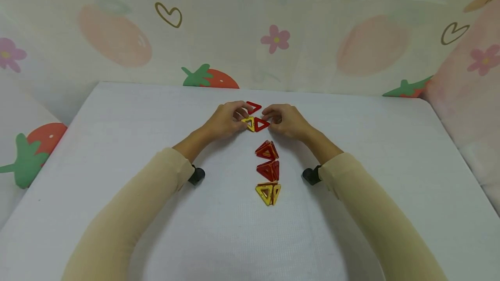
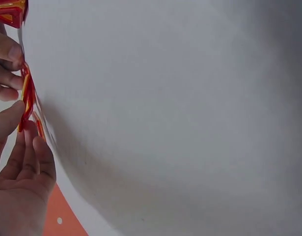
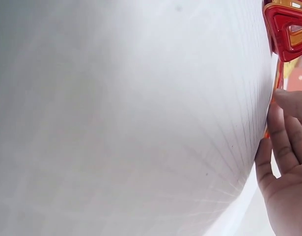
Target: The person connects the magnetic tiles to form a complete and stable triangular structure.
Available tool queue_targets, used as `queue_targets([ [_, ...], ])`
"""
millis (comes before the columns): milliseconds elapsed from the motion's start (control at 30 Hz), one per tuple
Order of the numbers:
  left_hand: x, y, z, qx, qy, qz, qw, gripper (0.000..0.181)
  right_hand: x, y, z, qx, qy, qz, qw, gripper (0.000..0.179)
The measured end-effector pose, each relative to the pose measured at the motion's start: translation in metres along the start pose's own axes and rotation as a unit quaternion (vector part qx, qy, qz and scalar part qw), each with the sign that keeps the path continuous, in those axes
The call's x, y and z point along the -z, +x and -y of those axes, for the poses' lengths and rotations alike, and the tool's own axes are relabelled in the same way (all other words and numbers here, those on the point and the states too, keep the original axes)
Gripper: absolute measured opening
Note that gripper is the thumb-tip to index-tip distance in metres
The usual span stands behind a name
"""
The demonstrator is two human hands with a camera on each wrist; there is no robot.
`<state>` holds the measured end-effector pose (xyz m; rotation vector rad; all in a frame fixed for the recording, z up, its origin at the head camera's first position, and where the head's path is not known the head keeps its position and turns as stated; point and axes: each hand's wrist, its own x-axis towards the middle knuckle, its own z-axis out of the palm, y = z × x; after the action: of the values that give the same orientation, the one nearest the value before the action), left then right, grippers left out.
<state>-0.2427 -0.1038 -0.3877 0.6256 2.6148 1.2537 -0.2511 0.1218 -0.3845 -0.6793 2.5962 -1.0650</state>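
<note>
Near the far part of the table, my left hand [image 1: 225,118] pinches a yellow triangular magnetic tile [image 1: 252,119] between thumb and fingers. A red triangular magnetic tile [image 1: 256,126] lies against it, edge to edge, and my right hand [image 1: 290,121] pinches that one at its right corner. In the left wrist view the two tiles [image 2: 28,96] appear edge-on between both hands. Just beyond them a loose red triangular tile [image 1: 258,106] lies by the left fingertips. In the right wrist view, the right thumb and fingers [image 3: 281,142] close on a thin tile edge.
Nearer to me, a row of small pyramids built from tiles runs down the middle: a red one [image 1: 267,151], another red one [image 1: 268,171] and a yellow one [image 1: 269,199]. A patterned cloth [image 1: 312,55] hangs behind the white table [image 1: 234,237].
</note>
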Motion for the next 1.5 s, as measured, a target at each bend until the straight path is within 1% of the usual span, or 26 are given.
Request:
queue_targets([
  [200, 0.0001, 0.0029, -0.0029, -0.004, -0.004, -0.02, 0.9998, 0.043, 0.0005, -0.0003, 0.0009, -0.007, 0.009, 0.005, 0.9999, 0.039],
  [300, 0.0003, 0.0034, -0.0051, -0.005, -0.011, -0.024, 0.9996, 0.042, 0.0008, -0.0001, 0.001, -0.01, 0.015, 0.005, 0.9998, 0.039],
  [433, 0.0002, 0.004, -0.0061, -0.004, -0.018, -0.024, 0.9996, 0.041, 0.001, -0.0001, 0.0006, -0.009, 0.019, 0.006, 0.9998, 0.039],
  [700, -0.0023, 0.0059, -0.0062, 0.0, -0.043, -0.018, 0.9989, 0.042, 0.0012, 0.0011, -0.0018, 0.006, 0.026, 0.012, 0.9996, 0.039],
  [900, -0.0045, 0.0065, -0.006, 0.003, -0.052, -0.012, 0.9986, 0.042, 0.0004, -0.0001, -0.002, 0.002, 0.027, 0.015, 0.9995, 0.04],
  [1167, -0.0066, 0.0065, -0.0065, 0.022, -0.047, -0.001, 0.9986, 0.041, -0.0005, -0.0013, -0.0022, 0.0, 0.036, 0.016, 0.9992, 0.039],
  [1367, -0.0065, 0.0056, -0.0059, 0.025, -0.017, 0.011, 0.9995, 0.036, 0.0003, -0.0029, -0.0006, -0.002, 0.045, 0.021, 0.9987, 0.038],
  [1500, -0.0069, 0.0049, -0.0046, 0.022, -0.01, 0.015, 0.9996, 0.036, 0.0014, -0.004, 0.001, -0.003, 0.048, 0.022, 0.9986, 0.038],
])
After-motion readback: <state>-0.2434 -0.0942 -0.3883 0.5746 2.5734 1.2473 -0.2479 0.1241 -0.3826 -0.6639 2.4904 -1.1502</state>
